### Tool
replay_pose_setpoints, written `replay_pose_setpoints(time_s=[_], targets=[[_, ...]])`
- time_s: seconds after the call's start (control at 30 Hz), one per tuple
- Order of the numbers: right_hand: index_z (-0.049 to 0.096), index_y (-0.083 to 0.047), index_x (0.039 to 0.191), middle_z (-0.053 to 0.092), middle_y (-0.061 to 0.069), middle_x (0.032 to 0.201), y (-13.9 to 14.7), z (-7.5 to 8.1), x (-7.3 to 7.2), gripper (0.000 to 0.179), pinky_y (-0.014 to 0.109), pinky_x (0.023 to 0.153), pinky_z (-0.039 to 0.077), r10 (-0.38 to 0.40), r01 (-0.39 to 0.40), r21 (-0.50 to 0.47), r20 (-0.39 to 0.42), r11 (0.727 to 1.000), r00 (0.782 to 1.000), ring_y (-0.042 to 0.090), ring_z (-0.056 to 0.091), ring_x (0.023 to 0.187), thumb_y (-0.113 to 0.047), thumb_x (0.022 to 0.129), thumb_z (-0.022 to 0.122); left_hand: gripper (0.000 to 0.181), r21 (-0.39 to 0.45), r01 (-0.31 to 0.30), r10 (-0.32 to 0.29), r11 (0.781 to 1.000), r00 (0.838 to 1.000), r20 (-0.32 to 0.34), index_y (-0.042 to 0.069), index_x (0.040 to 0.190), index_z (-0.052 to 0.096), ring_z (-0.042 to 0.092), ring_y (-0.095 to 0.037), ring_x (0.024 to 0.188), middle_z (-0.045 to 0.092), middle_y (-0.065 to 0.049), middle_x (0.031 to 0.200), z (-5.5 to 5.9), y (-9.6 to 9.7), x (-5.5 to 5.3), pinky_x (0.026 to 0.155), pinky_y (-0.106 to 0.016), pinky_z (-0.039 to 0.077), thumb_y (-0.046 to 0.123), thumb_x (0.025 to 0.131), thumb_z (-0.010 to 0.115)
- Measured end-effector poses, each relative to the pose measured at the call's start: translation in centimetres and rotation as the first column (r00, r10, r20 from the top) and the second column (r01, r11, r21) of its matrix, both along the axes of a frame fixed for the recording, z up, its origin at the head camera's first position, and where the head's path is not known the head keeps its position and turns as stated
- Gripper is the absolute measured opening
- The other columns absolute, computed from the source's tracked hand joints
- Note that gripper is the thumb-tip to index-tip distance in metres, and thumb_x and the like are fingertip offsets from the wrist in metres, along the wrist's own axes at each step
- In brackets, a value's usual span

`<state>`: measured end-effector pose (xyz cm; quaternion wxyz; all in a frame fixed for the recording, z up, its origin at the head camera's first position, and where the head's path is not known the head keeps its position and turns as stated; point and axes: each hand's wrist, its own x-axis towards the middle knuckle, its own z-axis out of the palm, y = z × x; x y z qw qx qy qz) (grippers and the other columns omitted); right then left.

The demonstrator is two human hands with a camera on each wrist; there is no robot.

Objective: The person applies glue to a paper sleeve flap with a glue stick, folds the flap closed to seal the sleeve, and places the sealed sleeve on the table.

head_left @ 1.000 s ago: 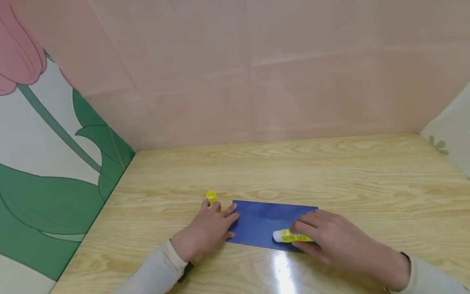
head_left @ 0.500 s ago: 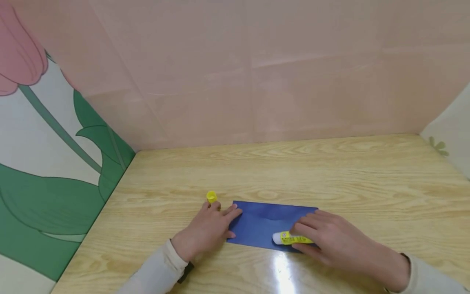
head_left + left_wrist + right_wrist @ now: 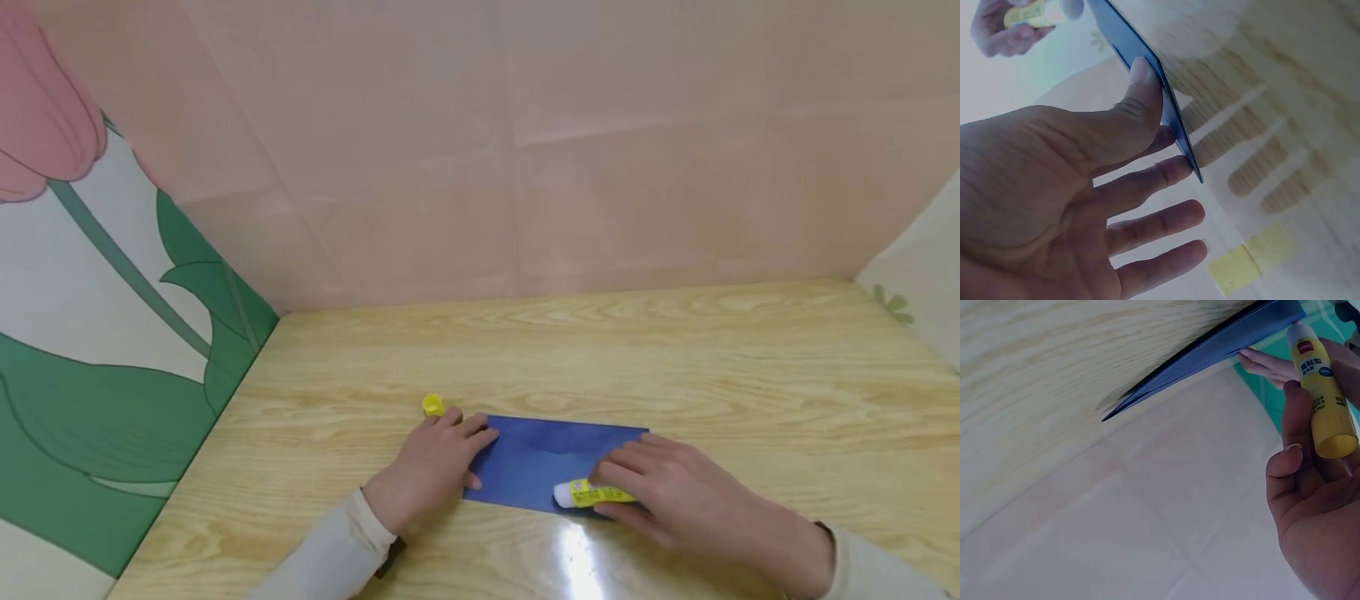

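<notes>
A dark blue sheet of folded paper point(image 3: 536, 458) lies on the wooden table. My left hand point(image 3: 435, 467) rests on its left end with fingers spread; in the left wrist view the thumb point(image 3: 1141, 75) lies against the paper's face near the edge. Between the thumb and fingers of my right hand point(image 3: 686, 496) is a yellow glue stick point(image 3: 588, 493), tilted low with its white tip over the lower part of the paper. The right wrist view shows the printed yellow barrel point(image 3: 1324, 406) and its hollow bottom. That hand hides the paper's right end.
Just beyond my left fingertips stands the small yellow glue cap point(image 3: 432, 405), its opening up. A pinkish wall covering point(image 3: 525, 167) rises behind the table point(image 3: 360, 367). On the left is a panel with a printed tulip point(image 3: 60, 108), and a pale panel point(image 3: 922, 283) borders the right side.
The glue stick's tip has shifted slightly left and toward the person over the paper. My left fingers have slid a little to the right. The whole view has dipped slightly.
</notes>
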<state>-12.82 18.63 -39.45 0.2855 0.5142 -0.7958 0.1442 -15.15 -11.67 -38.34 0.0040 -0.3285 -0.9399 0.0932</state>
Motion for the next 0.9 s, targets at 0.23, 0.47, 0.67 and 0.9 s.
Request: replay_pose_setpoints(time_s=[0.23, 0.47, 0.67, 0.9], targets=[[0.067, -0.024, 0.096, 0.064, -0.018, 0.089, -0.1, 0.1, 0.2, 0.020, 0.021, 0.070, 0.044, -0.032, 0.032, 0.032, 0.016, 0.999, 0.999, -0.001, 0.056, 0.078, -0.043, 0.095, 0.064, 0.060, -0.049, -0.029, 0.034, 0.998, 0.993, 0.112, 0.022, 0.144, 0.054, 0.044, -0.024, 0.140, 0.048, 0.000, 0.153, 0.2, 0.1, -0.1, 0.109, -0.044, 0.044, 0.048, 0.091, 0.063], [0.067, -0.023, 0.097, 0.064, -0.017, 0.089, -0.2, 0.1, 0.2, 0.018, 0.022, 0.070, 0.044, -0.008, 0.008, 0.031, 0.010, 1.000, 1.000, 0.000, 0.057, 0.079, -0.041, 0.094, 0.066, 0.068, -0.022, -0.070, 0.073, 0.997, 0.967, 0.246, 0.027, 0.149, 0.046, 0.037, -0.023, 0.148, 0.036, 0.005, 0.160, 0.2, -0.5, -0.9, 0.112, -0.044, 0.042, 0.049, 0.089, 0.066], [0.067, -0.024, 0.097, 0.063, -0.018, 0.088, -0.1, 0.0, 0.3, 0.018, 0.021, 0.070, 0.044, -0.016, 0.016, 0.041, 0.012, 0.999, 1.000, -0.001, 0.056, 0.079, -0.042, 0.094, 0.066, 0.071, 0.062, -0.091, 0.070, 0.994, 0.958, 0.278, 0.025, 0.149, 0.048, 0.038, -0.023, 0.147, 0.038, 0.006, 0.159, 0.2, -0.7, -1.0, 0.111, -0.048, 0.041, 0.047, 0.086, 0.071], [0.067, -0.023, 0.096, 0.063, -0.017, 0.087, -0.3, 0.1, 0.4, 0.018, 0.022, 0.070, 0.045, -0.013, 0.013, 0.046, 0.008, 0.999, 1.000, 0.000, 0.056, 0.078, -0.041, 0.092, 0.069, 0.070, 0.011, -0.076, 0.072, 0.997, 0.975, 0.211, 0.028, 0.150, 0.046, 0.042, -0.020, 0.144, 0.042, 0.004, 0.157, 0.4, 0.0, -0.7, 0.111, -0.049, 0.042, 0.047, 0.086, 0.070]])
